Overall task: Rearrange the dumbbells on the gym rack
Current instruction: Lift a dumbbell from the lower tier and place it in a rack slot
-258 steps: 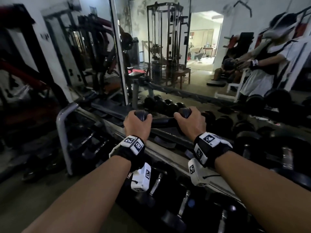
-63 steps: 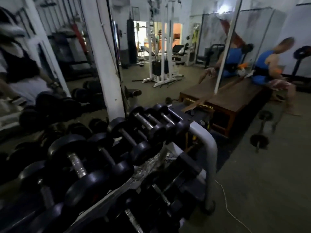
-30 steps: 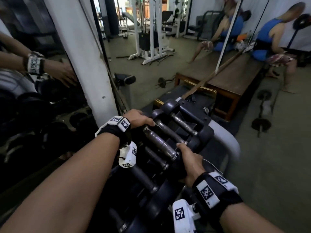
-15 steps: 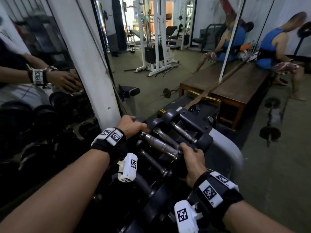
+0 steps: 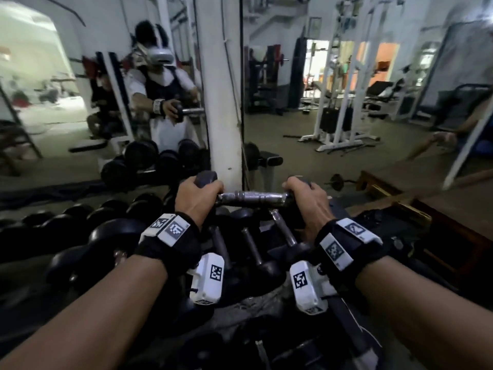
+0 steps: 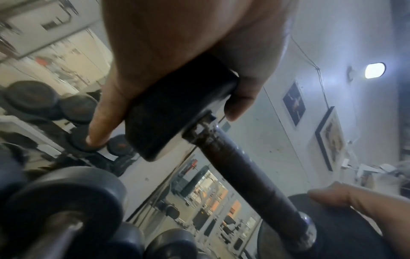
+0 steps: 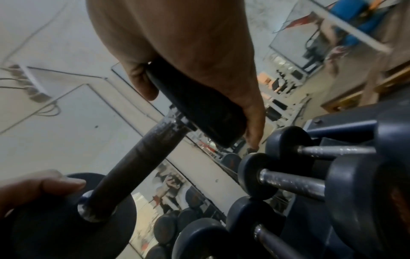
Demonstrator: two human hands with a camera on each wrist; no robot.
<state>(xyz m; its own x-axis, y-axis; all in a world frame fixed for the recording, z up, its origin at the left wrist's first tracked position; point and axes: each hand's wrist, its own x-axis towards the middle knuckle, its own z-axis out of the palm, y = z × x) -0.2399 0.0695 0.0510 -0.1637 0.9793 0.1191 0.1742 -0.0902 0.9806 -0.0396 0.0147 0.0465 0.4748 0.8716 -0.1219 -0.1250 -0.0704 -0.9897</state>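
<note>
Because each hand takes one end weight rather than the bar, the dumbbell hangs level between them, its worn steel handle bare and crosswise to the forearms. That grip, I judge, suits a load carried sideways to another slot: the weight is shared and the bar cannot roll. Both forearms reach forward, roughly parallel, wrists bent slightly down. The left hand curls over the left head, fingers across the top and thumb beneath; the right hand clamps the right head the same way, so the hands stay apart by the handle's length.

Just below and nearer than the hands, other dumbbells lie on the rack with handles pointing away. The carried one is clear above them. Beyond the hands stands a white pillar, with mirror to its left showing the same two-handed hold.
</note>
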